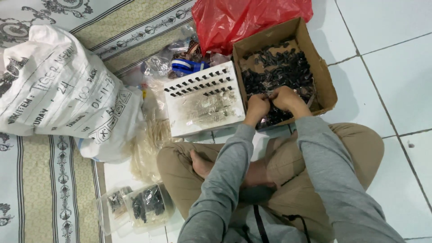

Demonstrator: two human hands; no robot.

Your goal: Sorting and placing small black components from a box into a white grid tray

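Both hands, left (257, 107) and right (288, 97), pinch small black parts (281, 67) over the box (327, 85); tray (204, 101) at nine o'clock is partly filled.

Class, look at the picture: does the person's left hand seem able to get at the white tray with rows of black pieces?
Probably yes. The left hand is at the cardboard box, right beside the white tray, with nothing between them.

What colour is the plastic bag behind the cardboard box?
Red. The plastic bag lies just behind the cardboard box; the head view shows it clearly.
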